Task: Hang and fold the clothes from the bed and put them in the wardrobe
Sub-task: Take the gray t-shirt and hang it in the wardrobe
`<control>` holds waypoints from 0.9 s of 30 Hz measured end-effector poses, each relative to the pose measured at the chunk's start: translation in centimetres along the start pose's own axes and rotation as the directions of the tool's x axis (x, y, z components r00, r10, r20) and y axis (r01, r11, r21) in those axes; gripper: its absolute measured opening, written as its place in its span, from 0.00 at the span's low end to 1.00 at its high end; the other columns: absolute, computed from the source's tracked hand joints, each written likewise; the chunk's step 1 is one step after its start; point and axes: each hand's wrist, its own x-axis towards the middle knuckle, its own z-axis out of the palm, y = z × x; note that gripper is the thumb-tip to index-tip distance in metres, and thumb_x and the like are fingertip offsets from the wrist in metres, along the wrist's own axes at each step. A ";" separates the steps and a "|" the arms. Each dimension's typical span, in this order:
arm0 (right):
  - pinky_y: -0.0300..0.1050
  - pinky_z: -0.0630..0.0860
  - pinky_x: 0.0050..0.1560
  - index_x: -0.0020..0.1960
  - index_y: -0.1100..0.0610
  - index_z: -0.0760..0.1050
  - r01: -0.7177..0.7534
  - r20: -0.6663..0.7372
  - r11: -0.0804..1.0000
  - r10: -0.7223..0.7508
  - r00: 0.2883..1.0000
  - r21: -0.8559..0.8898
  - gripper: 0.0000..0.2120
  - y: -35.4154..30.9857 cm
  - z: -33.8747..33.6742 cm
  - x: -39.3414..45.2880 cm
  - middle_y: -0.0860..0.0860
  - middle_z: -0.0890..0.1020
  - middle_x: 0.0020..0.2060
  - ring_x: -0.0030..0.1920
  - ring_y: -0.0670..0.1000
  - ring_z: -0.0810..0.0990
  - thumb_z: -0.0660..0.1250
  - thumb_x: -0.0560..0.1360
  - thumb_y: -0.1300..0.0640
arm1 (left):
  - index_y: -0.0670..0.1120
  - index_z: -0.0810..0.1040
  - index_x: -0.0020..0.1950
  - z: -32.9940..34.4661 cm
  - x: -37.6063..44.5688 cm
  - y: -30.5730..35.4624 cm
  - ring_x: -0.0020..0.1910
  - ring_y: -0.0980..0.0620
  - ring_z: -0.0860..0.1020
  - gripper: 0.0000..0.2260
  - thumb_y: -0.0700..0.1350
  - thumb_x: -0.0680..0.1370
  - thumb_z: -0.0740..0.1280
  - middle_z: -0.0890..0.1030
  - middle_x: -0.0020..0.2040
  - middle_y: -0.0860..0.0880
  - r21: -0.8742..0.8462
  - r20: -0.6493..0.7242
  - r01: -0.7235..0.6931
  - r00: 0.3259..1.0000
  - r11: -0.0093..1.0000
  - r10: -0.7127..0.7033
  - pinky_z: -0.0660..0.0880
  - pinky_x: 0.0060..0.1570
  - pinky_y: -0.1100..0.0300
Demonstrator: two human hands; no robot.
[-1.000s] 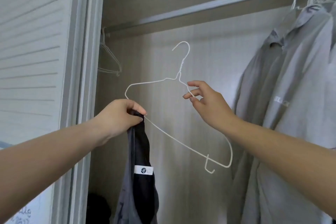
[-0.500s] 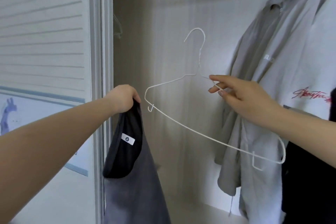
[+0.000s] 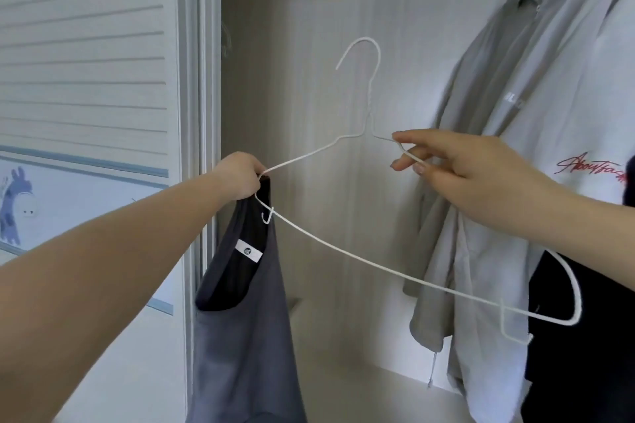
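— Now, what do we see that differs from half a second ago?

— Our left hand (image 3: 240,178) has come to the white wire hanger (image 3: 369,263). Before, a gap stood between them; now the hanger's left end touches the fist, right at the strap of the grey tank top (image 3: 240,330) that this hand grips. The top hangs down from the fist, in front of the wardrobe opening.

— And our right hand (image 3: 457,175)?

— It still pinches the hanger's upper wire just right of the neck, between thumb and fingers. The hanger is tilted, its right end lower, in front of the hanging clothes.

— Can we read any writing?

— A small white label (image 3: 249,251) with a round dark mark sits inside the top's neckline; we cannot read it. The white shirt (image 3: 584,120) on the right carries red script, something like "About Fas…", cut by the frame edge. The grey shirt (image 3: 488,134) beside it has pale letters, too blurred.

— What else is around?

— A louvred door (image 3: 86,55) at the left with a blue animal drawing (image 3: 13,206), and a dark garment (image 3: 584,354) at the lower right, behind the hanger's end.
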 end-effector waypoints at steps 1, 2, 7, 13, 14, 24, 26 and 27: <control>0.38 0.71 0.46 0.67 0.42 0.70 -0.006 0.008 1.000 0.006 1.000 -0.012 0.20 -0.3 0.0 0.4 0.28 0.78 0.47 0.43 0.51 0.81 0.60 0.78 0.58 | 0.44 0.82 0.57 0.2 0.0 0.3 0.53 0.44 0.78 0.16 0.32 0.75 0.60 0.82 0.54 0.44 -0.013 -0.005 -0.011 1.000 1.000 0.011 0.76 0.55 0.55; 0.35 0.71 0.43 0.67 0.42 0.70 -0.011 0.014 1.000 0.011 1.000 -0.022 0.20 -0.6 0.2 0.7 0.28 0.78 0.46 0.41 0.49 0.81 0.60 0.78 0.58 | 0.43 0.82 0.57 0.3 0.1 0.7 0.53 0.44 0.78 0.17 0.32 0.75 0.60 0.82 0.54 0.43 -0.027 -0.008 -0.028 1.000 0.999 0.028 0.75 0.55 0.55; 0.25 0.68 0.38 0.67 0.45 0.70 -0.039 0.039 0.998 0.041 0.998 -0.043 0.20 -1.2 0.8 1.7 0.35 0.81 0.49 0.31 0.33 0.74 0.60 0.78 0.60 | 0.46 0.83 0.57 0.9 0.1 2.3 0.51 0.47 0.78 0.19 0.31 0.74 0.60 0.83 0.53 0.46 -0.105 -0.019 -0.113 0.994 0.988 0.112 0.71 0.47 0.64; 0.22 0.65 0.38 0.68 0.46 0.69 -0.048 0.077 0.994 0.056 0.995 -0.095 0.20 -0.8 1.7 2.2 0.38 0.81 0.53 0.33 0.25 0.70 0.59 0.78 0.61 | 0.48 0.83 0.57 1.8 -0.9 4.8 0.49 0.49 0.80 0.21 0.30 0.73 0.59 0.83 0.50 0.48 -0.263 -0.026 -0.146 0.989 0.954 0.144 0.73 0.46 0.64; 0.22 0.65 0.38 0.68 0.46 0.69 -0.051 0.081 0.994 0.060 0.995 -0.101 0.21 -0.7 1.9 2.2 0.38 0.81 0.54 0.32 0.24 0.69 0.59 0.78 0.61 | 0.48 0.83 0.57 1.8 -1.1 5.1 0.49 0.49 0.80 0.21 0.30 0.73 0.59 0.83 0.50 0.49 -0.292 -0.036 -0.151 0.988 0.944 0.147 0.74 0.47 0.63; 0.30 0.64 0.36 0.70 0.48 0.68 -0.048 0.128 0.997 0.056 0.990 -0.066 0.21 0.6 4.1 2.0 0.41 0.81 0.56 0.30 0.23 0.68 0.59 0.79 0.61 | 0.45 0.81 0.59 2.3 -2.5 8.3 0.54 0.50 0.80 0.22 0.29 0.72 0.59 0.83 0.54 0.48 -0.603 -0.069 -0.149 0.989 0.784 0.134 0.76 0.57 0.59; 0.29 0.63 0.36 0.70 0.47 0.68 -0.018 0.123 0.998 0.025 0.992 -0.055 0.21 1.0 4.7 2.1 0.40 0.81 0.55 0.31 0.24 0.69 0.59 0.79 0.61 | 0.46 0.83 0.55 2.0 -2.7 8.6 0.54 0.50 0.81 0.21 0.28 0.72 0.59 0.84 0.52 0.48 -0.653 -0.085 -0.156 0.987 0.741 0.133 0.76 0.59 0.56; 0.29 0.63 0.36 0.70 0.47 0.68 -0.004 0.119 0.999 0.009 0.993 -0.048 0.22 1.4 5.0 2.1 0.40 0.81 0.55 0.32 0.24 0.69 0.59 0.78 0.62 | 0.46 0.83 0.54 1.9 -2.7 8.7 0.53 0.50 0.81 0.20 0.28 0.72 0.59 0.84 0.52 0.48 -0.676 -0.093 -0.158 0.987 0.720 0.129 0.76 0.59 0.57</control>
